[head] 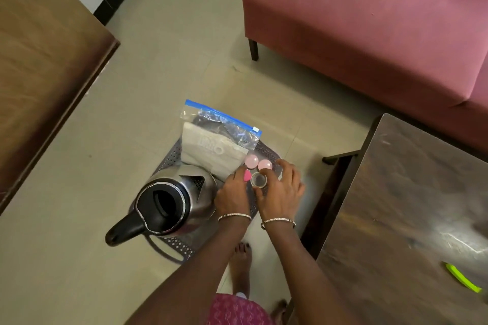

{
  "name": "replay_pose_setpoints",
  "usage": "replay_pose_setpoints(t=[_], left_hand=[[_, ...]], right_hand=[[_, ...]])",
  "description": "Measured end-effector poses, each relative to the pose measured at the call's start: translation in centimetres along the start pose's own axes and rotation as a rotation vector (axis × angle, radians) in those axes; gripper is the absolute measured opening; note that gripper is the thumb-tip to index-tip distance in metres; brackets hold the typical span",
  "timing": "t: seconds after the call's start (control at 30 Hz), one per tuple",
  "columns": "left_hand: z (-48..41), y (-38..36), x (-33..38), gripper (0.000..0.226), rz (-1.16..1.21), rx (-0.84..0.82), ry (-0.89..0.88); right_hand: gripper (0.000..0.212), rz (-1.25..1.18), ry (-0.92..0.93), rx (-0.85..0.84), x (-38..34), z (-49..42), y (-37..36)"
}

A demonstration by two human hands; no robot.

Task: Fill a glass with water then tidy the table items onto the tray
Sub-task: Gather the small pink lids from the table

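A grey perforated tray (266, 152) lies on the floor. On it stand a steel kettle (169, 203) with its lid open, a zip bag (219, 137) holding a beige packet, two pale pink round pieces (251, 161) and a small clear glass (258, 180). My right hand (281, 192) curls around the glass from the right, with the thumb and fingers on its rim. My left hand (232, 194) rests just left of the glass, its thumb against a bright pink piece (247, 175). Whether the left fingers grip anything is hidden.
A dark wooden table (412, 219) stands at the right with a lime green item (462, 278) on it. A pink sofa (369, 21) fills the upper right and a brown wooden surface (45, 60) the left. My bare feet (241, 266) stand below the tray.
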State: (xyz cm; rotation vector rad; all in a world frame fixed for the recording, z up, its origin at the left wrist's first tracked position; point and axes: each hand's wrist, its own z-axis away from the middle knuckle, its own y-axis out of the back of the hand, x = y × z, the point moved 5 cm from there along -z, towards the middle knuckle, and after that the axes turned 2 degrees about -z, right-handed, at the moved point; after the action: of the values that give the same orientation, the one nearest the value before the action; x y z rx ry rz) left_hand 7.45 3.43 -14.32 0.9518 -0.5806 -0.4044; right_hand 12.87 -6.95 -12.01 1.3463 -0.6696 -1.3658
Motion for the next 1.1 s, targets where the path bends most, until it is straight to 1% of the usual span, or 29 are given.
replay_pose_setpoints(t=[0.1, 0.23, 0.3, 0.43, 0.77, 0.9, 1.1], left_hand=[[-0.4, -0.2, 0.0, 0.038, 0.001, -0.005, -0.006], [-0.5, -0.4, -0.1, 0.041, 0.047, -0.001, -0.006], [-0.6, -0.6, -0.2, 0.044, 0.04, -0.001, -0.016], [-1.1, -0.9, -0.3, 0.044, 0.011, -0.007, -0.037], [-1.0, -0.9, -0.3, 0.043, -0.104, -0.031, -0.031], [-0.4, -0.4, 0.1, 0.048, -0.12, -0.007, -0.07], [1.7, 0.0, 0.3, 0.057, -0.209, 0.056, -0.141]], right_hand=[[0.029, 0.004, -0.028, -0.029, 0.1, -0.3, -0.7], [0.023, 0.016, -0.038, 0.015, -0.4, -0.1, -1.2], [0.022, 0.037, -0.062, 0.03, -0.3, 0.0, -1.5], [0.013, 0.027, -0.079, 0.04, 0.0, -0.6, -2.0], [0.031, 0.015, -0.1, -0.154, 0.5, -1.6, -3.0], [0.027, -0.011, -0.099, -0.158, 0.8, -1.5, -2.7], [0.04, -0.104, -0.071, -0.142, 1.1, -0.1, -0.7]])
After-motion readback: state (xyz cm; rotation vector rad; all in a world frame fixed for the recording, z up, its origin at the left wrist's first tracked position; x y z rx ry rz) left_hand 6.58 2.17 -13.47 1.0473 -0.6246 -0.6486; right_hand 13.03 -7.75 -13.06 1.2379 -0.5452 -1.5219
